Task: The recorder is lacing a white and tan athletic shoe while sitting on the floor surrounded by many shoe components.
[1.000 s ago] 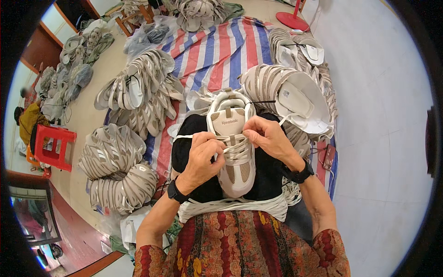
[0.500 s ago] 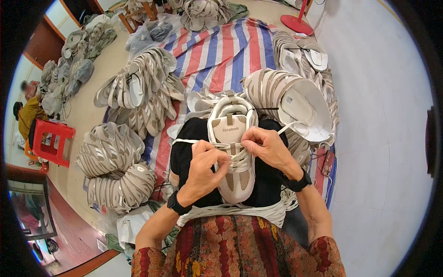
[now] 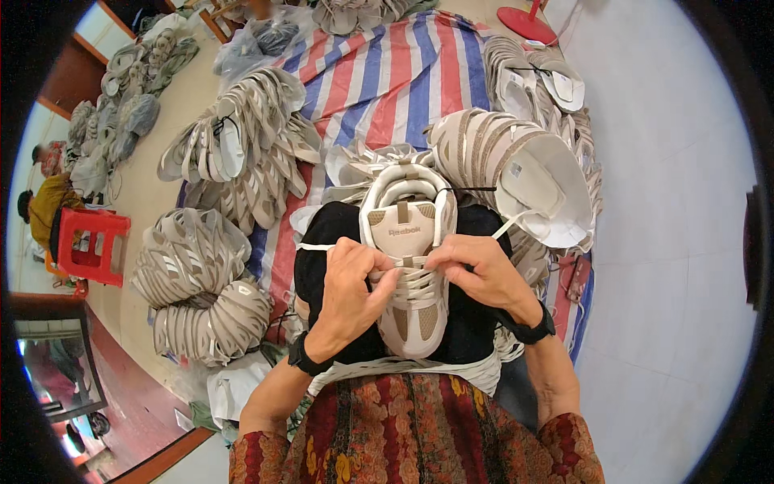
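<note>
A beige and white sneaker upper (image 3: pixel 407 234) lies on my black-clad lap, its toe toward me and its tongue upright. A white shoelace (image 3: pixel 418 284) crosses its front in several rows. My left hand (image 3: pixel 352 286) is closed, thumb and fingers pinching the lace by the left eyelets; a flat lace end sticks out past the knuckles. On the other side, my right hand (image 3: pixel 482 274) pinches the lace near the top right eyelets. Its loose end rises to the right behind the hand. The fingertips hide parts of the eyelets.
Bundled shoe uppers (image 3: pixel 230 145) lie left on a striped tarp (image 3: pixel 387 81); another bundle (image 3: pixel 540 185) sits close on the right. White laces (image 3: pixel 451 369) lie across my lap. A red stool (image 3: pixel 95 246) and a seated person (image 3: pixel 52 202) are at far left.
Both hands have come slightly lower against the shoe. My left fingers have shifted inward along the lace by the eyelets, and my right hand still pinches its side. The whole view has tilted slightly.
</note>
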The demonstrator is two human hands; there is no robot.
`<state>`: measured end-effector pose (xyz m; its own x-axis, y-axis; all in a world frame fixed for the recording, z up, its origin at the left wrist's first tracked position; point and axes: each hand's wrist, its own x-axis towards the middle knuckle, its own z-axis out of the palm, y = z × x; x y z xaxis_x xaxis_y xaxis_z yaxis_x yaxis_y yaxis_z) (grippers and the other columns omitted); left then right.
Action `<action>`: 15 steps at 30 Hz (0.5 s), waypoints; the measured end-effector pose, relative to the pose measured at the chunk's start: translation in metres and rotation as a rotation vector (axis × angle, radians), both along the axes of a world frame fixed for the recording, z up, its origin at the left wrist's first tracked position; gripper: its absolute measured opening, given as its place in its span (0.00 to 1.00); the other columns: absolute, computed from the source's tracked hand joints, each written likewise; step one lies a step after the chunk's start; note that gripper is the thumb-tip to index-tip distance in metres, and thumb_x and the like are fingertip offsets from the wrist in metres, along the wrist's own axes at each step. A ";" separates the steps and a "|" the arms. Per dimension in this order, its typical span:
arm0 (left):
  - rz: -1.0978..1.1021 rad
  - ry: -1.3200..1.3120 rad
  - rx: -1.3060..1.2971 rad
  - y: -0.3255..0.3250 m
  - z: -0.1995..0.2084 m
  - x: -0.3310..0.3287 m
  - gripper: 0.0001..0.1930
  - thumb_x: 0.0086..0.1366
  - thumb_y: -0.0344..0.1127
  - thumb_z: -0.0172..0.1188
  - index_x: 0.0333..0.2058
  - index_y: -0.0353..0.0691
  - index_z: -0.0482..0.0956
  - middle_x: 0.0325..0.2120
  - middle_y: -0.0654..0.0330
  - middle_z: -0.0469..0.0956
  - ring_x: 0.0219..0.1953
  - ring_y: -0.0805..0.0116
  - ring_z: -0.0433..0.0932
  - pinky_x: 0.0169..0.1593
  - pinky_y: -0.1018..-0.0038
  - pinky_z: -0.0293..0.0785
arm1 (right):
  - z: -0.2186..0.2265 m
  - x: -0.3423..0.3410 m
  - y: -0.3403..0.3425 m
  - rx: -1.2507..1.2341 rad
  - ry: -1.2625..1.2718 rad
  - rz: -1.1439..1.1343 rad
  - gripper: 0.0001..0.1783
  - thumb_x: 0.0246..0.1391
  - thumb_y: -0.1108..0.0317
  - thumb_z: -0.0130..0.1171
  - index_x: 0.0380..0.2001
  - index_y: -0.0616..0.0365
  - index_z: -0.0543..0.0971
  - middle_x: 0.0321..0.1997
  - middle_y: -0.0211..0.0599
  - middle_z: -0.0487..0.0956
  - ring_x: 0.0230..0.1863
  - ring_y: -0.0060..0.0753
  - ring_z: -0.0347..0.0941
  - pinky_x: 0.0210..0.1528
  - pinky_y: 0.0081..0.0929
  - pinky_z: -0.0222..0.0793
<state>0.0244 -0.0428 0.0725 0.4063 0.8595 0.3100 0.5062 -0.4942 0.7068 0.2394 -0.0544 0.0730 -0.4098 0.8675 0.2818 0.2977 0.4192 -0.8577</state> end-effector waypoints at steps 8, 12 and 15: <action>-0.082 0.008 0.031 0.002 0.001 -0.002 0.08 0.44 0.28 0.65 0.23 0.39 0.74 0.21 0.62 0.71 0.29 0.63 0.66 0.33 0.71 0.63 | 0.012 -0.016 -0.013 0.018 -0.280 -0.111 0.08 0.41 0.72 0.55 0.30 0.58 0.73 0.23 0.38 0.71 0.26 0.42 0.71 0.27 0.33 0.67; -0.027 0.008 -0.012 -0.004 0.002 0.000 0.09 0.43 0.28 0.65 0.23 0.39 0.73 0.22 0.62 0.70 0.31 0.62 0.65 0.36 0.70 0.63 | 0.012 -0.014 -0.014 -0.036 -0.330 -0.068 0.06 0.42 0.72 0.55 0.26 0.58 0.71 0.24 0.38 0.71 0.26 0.42 0.71 0.27 0.33 0.67; -0.063 0.036 0.078 -0.010 -0.001 -0.005 0.09 0.42 0.28 0.65 0.24 0.41 0.74 0.28 0.59 0.69 0.35 0.59 0.65 0.40 0.66 0.61 | 0.007 -0.005 -0.012 -0.079 -0.244 -0.005 0.06 0.42 0.73 0.55 0.27 0.59 0.71 0.23 0.39 0.71 0.25 0.42 0.71 0.27 0.31 0.67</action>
